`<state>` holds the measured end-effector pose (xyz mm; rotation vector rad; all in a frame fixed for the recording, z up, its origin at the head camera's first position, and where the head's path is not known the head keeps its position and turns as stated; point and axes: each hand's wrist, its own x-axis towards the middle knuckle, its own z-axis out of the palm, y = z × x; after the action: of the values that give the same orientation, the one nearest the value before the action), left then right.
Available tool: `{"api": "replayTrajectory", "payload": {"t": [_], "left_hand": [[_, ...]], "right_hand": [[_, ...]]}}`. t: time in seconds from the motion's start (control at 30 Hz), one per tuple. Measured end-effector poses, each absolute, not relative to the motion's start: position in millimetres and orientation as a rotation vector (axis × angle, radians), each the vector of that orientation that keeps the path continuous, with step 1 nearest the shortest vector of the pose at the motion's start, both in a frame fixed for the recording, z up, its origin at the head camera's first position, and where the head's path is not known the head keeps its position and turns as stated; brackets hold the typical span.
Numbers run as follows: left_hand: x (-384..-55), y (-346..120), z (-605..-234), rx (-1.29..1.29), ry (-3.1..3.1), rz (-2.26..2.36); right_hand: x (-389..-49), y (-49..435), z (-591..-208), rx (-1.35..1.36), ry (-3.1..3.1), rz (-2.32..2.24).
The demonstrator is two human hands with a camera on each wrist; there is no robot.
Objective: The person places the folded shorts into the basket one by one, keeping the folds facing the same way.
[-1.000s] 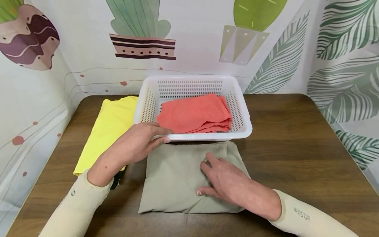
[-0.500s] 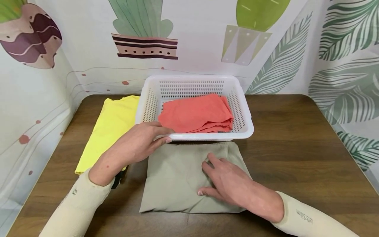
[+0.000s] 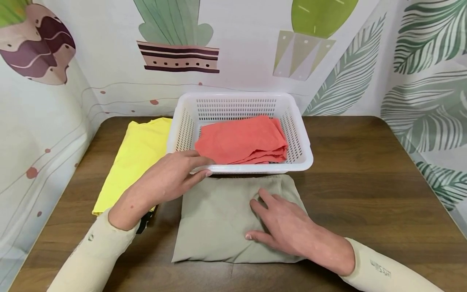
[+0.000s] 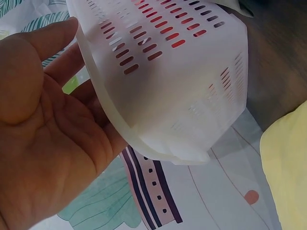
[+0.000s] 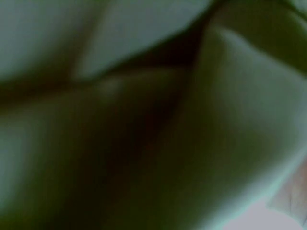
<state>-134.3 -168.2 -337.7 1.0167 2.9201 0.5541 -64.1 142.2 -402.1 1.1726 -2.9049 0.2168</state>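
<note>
On a brown wooden table (image 3: 346, 182), grey cloth (image 3: 215, 219) lies lower centre, partly hidden beneath the right hand (image 3: 286, 225), its fingers relaxed; the right wrist view is too blurred to read. The left hand (image 3: 171, 176) pinches the white basket's (image 3: 255, 167) near rim, mid-frame; inside lies folded red cloth (image 3: 237, 140). Yellow cloth (image 3: 135, 158), left, runs partly behind that hand.

Head view, from centre: a yellow, flat-laid fabric piece (image 3: 133, 156) at 9 o'clock on the dark-brown wood-grain tabletop (image 3: 357, 174); a wrinkled white backdrop sheet (image 3: 246, 48) at 12 o'clock, bearing a striped-pot cactus print (image 3: 175, 34) (11 o'clock) and green leaf prints (image 3: 432, 34) (2 o'clock).
</note>
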Motion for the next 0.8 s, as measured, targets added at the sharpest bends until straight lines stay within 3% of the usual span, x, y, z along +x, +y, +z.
{"api": "replayTrajectory", "payload": {"t": [0.8], "left_hand": [[-106,-161,-327,1.197,3.115,0.643]], "right_hand": [[-64,165,-397,1.207,-2.834,0.365]]}}
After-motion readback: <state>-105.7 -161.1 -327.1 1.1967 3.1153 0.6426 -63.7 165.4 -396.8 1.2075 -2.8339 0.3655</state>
